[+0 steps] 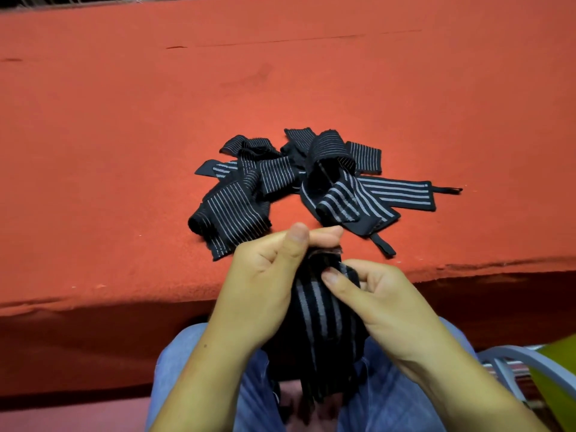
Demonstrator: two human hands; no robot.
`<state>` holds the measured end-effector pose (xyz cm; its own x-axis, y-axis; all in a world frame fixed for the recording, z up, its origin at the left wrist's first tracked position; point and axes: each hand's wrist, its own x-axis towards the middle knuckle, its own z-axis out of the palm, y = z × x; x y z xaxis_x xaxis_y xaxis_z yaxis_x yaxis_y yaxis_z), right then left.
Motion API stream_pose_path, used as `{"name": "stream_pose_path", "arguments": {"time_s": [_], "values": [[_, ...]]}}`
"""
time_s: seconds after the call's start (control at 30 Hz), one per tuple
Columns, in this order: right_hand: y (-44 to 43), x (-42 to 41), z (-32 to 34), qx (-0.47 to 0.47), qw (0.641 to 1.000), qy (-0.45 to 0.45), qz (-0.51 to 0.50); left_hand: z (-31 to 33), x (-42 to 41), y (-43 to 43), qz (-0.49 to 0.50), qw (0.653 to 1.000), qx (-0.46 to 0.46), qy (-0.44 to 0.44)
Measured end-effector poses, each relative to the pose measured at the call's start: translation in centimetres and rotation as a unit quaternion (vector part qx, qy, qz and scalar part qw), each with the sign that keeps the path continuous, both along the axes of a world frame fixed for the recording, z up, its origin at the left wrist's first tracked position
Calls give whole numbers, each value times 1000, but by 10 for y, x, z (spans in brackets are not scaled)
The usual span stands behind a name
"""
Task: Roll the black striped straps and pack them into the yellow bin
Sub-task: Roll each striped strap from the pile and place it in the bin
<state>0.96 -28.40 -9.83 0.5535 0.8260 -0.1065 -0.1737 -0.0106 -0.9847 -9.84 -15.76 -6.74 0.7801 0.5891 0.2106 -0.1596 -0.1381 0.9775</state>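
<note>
Over the person's lap, in the head view, both hands hold one black striped strap (314, 310). The left hand (265, 275) pinches its top end between thumb and forefinger. The right hand (383, 294) pinches it just below, fingers curled. The rest hangs down over the jeans (389, 400). Beyond the hands, a loose pile of straps (299, 179) lies on the red table (124, 120), near its front edge. A corner of the yellow bin (558, 378) shows at lower right.
</note>
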Motion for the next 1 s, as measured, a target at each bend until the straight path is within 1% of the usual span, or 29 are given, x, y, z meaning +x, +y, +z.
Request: {"name": "stream_pose_path", "arguments": {"time_s": [0.13,0.27,0.37,0.43,0.53,0.6,0.67,0.77,0.83,0.93,1.0], "values": [[0,-1,-3,2,1000,-27,1,-6,2,1,8,999,32,19],[-3,0,-2,14,1000,-21,7,-7,2,1,29,998,34,45],[-5,3,-1,9,1000,-18,6,-7,0,2,41,994,63,82],[-6,4,0,1,1000,-2,11,-6,-1,2,39,992,80,90],[-6,4,3,-3,998,48,28,-5,-2,1,54,992,84,79],[-6,5,6,-10,996,77,39,-4,-2,1,73,989,106,70],[-6,5,6,-29,996,79,40,-3,-2,0,82,987,123,63],[-4,5,4,-41,996,83,6,-5,-3,-1,74,984,153,56],[-5,5,8,-27,994,109,-2,-7,-3,-1,72,982,168,57],[-5,6,14,9,987,163,3,-10,-2,1,81,981,167,56],[-6,6,16,25,985,170,3,-11,-1,1,76,979,180,54]]}}
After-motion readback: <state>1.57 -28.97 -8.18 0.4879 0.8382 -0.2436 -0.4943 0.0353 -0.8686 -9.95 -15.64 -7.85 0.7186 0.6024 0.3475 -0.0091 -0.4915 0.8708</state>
